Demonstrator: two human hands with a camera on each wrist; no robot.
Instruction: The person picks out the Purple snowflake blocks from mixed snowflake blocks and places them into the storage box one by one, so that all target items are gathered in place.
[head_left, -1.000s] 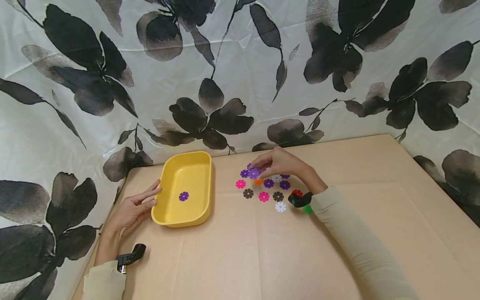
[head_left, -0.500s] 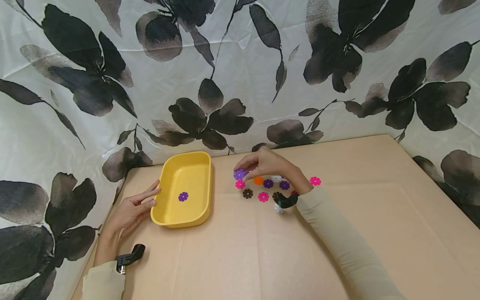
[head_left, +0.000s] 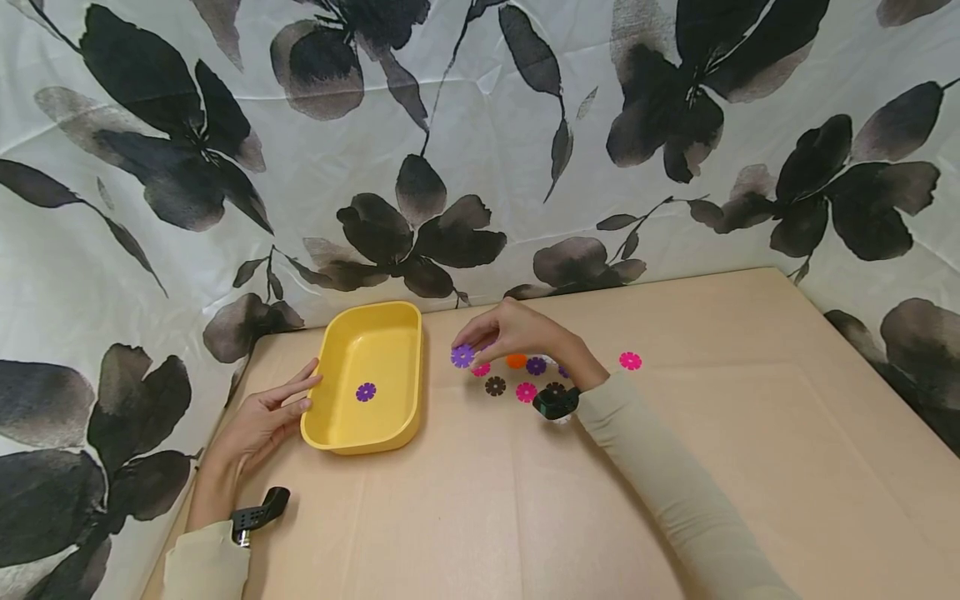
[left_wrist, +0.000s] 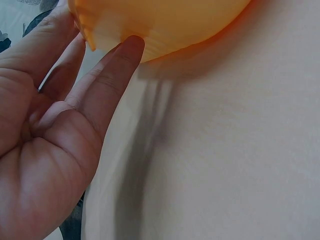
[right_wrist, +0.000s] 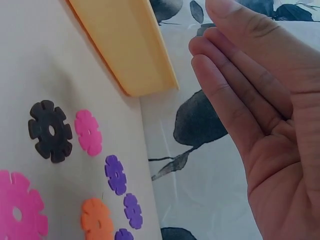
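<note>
My right hand [head_left: 525, 327] pinches a purple notched plastic disc [head_left: 462, 356] between thumb and fingertips, above the left end of a group of similar discs. That held disc is out of sight in the right wrist view, where the palm and several fingers show. My left hand [head_left: 258, 429] touches the left side of a yellow plastic tray [head_left: 415, 408] with its fingers stretched out. Seen from the left wrist, the fingers [left_wrist: 107, 82] lie against the tray's outer wall [left_wrist: 175, 42]. One purple disc [head_left: 365, 392] lies inside the tray.
Several loose discs lie on the table, among them black [right_wrist: 50, 131], pink [right_wrist: 88, 132], orange [right_wrist: 97, 220] and purple [right_wrist: 115, 175] ones. A pink disc [head_left: 630, 361] sits apart on the right. Floral cloth [head_left: 465, 108] hangs behind the table. The right forearm covers some discs.
My right hand has moved left toward the tray, carrying the purple disc. The pink disc at the right has come into sight from behind the forearm. The left hand and tray stay put.
</note>
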